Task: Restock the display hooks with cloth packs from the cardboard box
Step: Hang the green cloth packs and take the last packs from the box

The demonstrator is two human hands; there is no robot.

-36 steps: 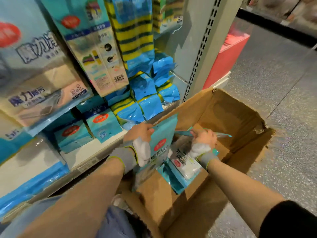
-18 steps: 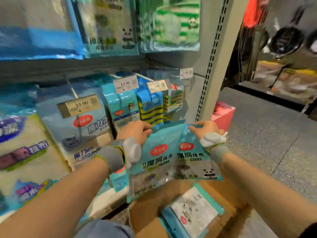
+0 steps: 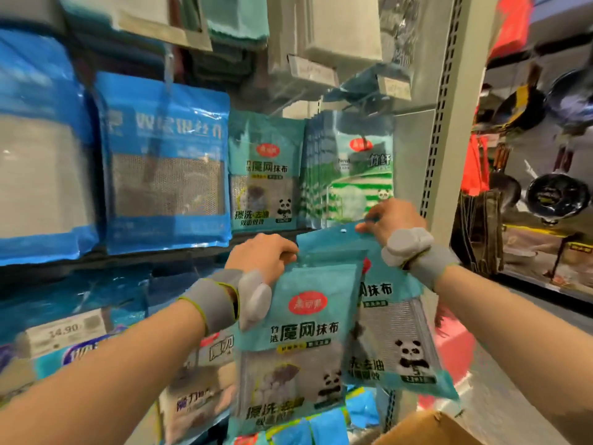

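Note:
Two teal cloth packs with panda prints hang in front of me. My left hand [image 3: 261, 255] grips the top of the front cloth pack [image 3: 298, 342]. My right hand [image 3: 393, 220] pinches the top edge of the rear cloth pack [image 3: 394, 342] near its hang hole. Just above and behind them, a matching teal pack [image 3: 261, 171] hangs on a display hook. A corner of the cardboard box [image 3: 423, 428] shows at the bottom right.
Large blue cloth packs [image 3: 163, 162] hang at the left, green striped packs [image 3: 353, 168] at the right of the matching one. A slotted grey upright [image 3: 446, 123] stands beside my right hand. Price tags [image 3: 311, 70] hang above; pans [image 3: 558, 194] hang across the aisle.
Both hands rose from the box up to the higher row of hooks, carrying the two packs. The packs have spread apart, one in each hand. The view tilted upward.

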